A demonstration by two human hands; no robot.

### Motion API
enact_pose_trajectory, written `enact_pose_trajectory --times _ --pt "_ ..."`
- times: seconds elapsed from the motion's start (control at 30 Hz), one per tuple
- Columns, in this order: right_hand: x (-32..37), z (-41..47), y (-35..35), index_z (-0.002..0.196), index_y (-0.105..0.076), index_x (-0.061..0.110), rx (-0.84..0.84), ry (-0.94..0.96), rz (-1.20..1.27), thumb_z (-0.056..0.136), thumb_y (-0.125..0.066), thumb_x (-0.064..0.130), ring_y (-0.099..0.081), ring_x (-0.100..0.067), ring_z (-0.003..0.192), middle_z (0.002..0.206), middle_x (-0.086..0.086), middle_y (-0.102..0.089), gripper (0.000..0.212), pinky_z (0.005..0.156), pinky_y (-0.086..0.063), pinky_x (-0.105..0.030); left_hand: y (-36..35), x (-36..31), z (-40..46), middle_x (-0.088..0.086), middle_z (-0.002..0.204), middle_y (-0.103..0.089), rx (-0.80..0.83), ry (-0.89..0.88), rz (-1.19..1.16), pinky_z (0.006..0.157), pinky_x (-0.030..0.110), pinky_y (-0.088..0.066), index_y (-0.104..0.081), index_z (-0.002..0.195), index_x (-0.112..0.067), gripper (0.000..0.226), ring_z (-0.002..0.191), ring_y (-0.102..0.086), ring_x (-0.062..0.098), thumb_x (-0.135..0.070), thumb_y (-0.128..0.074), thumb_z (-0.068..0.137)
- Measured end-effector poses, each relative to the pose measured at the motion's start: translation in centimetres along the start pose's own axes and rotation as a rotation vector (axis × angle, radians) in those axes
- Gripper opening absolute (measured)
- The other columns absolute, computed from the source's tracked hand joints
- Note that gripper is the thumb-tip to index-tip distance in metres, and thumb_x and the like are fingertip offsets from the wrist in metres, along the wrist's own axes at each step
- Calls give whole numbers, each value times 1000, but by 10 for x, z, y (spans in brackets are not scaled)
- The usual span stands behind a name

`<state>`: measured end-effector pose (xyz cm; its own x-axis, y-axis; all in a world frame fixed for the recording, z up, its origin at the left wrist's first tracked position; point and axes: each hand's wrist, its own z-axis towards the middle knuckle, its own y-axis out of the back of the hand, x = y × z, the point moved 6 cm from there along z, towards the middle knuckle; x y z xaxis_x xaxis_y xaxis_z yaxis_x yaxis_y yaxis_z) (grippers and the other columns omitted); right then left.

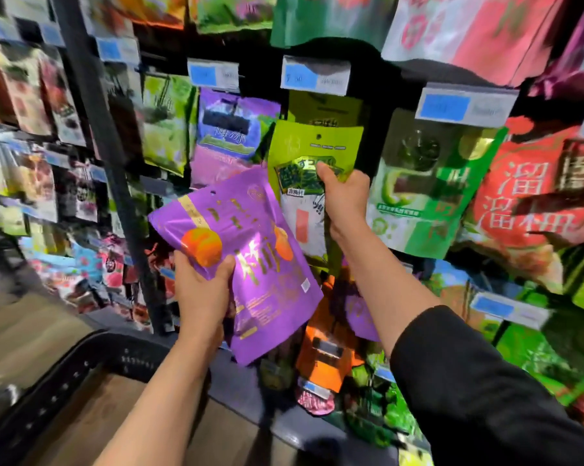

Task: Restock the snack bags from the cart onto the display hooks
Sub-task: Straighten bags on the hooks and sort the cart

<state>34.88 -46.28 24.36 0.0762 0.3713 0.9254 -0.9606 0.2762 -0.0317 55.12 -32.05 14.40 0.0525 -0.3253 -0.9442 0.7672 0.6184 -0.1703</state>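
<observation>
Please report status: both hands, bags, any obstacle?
Left hand holds purple bag. Right hand lifts green bag toward hook. Same green bags hang behind.

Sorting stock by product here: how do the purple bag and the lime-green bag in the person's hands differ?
The purple bag, gripped by the left hand, is tilted and held low, away from the hooks; the lime-green bag, gripped by the right hand, is upright and raised toward a matching bag on the display. The purple bag shows orange fruit and gold lettering; the lime-green bag has dark lettering over a pale lower panel. Both have a small hang hole on top.
</observation>
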Motion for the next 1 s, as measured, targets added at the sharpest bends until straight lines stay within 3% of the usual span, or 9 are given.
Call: enact_pose_trajectory --times 0.07,0.17,0.27,0.4,0.53,0.63,0.77,0.87,1.0 --pt "7 18 -10 66 -58 1 1 -16 30 81 -75 21 -41 -10 58 62 -1 -48 30 56 -34 -28 -7 -1 7 7 114 -61 -32 7 -33 98 41 -48 -47 121 -14 46 104 -61 22 1 -68 83" --pt "10 37 -23 81 -59 -11 5 -52 102 76 -76 25 -46 -13 67 71 -7 -52 41 63 -39 -31 -14 -4 14 3 112 -62 -71 7 -59 99 44 -47 -46 122 -14 46 104 -61 22 -4 -70 83" --pt "10 44 -36 70 -46 9 39 -112 88 82 -73 24 -44 -15 69 74 -6 -47 33 64 -36 -30 -10 -2 25 13 119 -60 -104 31 -66 100 50 -46 -43 126 -6 55 109 -60 29 -10 -72 80" --pt "9 54 -49 87 -54 6 8 -149 158 83 -74 26 -51 -19 78 85 -6 -53 28 72 -47 -33 -9 -9 44 9 116 -63 -65 10 -66 100 51 -46 -43 128 -5 54 105 -63 23 -3 -71 82" --pt "8 56 -57 83 -47 12 -23 -194 224 86 -71 26 -48 -16 80 83 1 -48 27 70 -40 -27 -9 -18 61 -1 106 -64 -19 -14 -61 99 48 -48 -46 124 -8 58 98 -63 18 -18 -73 74" --pt "6 55 -62 97 -52 3 -46 -221 275 84 -73 29 -50 -19 86 93 -7 -51 37 75 -42 -31 -9 -20 70 1 110 -64 16 -12 -59 99 49 -47 -46 124 -11 54 101 -62 20 -15 -73 77" --pt "9 56 -59 81 -53 10 -91 -209 283 84 -73 23 -57 -22 83 88 -8 -58 24 77 -50 -37 -9 -18 75 8 121 -61 60 -9 -96 102 48 -45 -42 133 -8 60 107 -61 20 -5 -72 81" --pt "21 58 -56 86 -56 10 -109 -184 258 85 -72 18 -64 -26 90 92 -9 -64 18 81 -54 -40 -9 -17 75 6 123 -62 78 13 -125 102 51 -45 -42 133 -13 66 112 -61 21 -18 -73 75" --pt "20 56 -54 75 -56 13 -134 -190 201 82 -72 16 -66 -29 86 84 -9 -63 18 82 -55 -50 -12 -15 72 6 120 -62 118 33 -147 101 51 -46 -43 132 -11 56 108 -62 20 -5 -70 84"
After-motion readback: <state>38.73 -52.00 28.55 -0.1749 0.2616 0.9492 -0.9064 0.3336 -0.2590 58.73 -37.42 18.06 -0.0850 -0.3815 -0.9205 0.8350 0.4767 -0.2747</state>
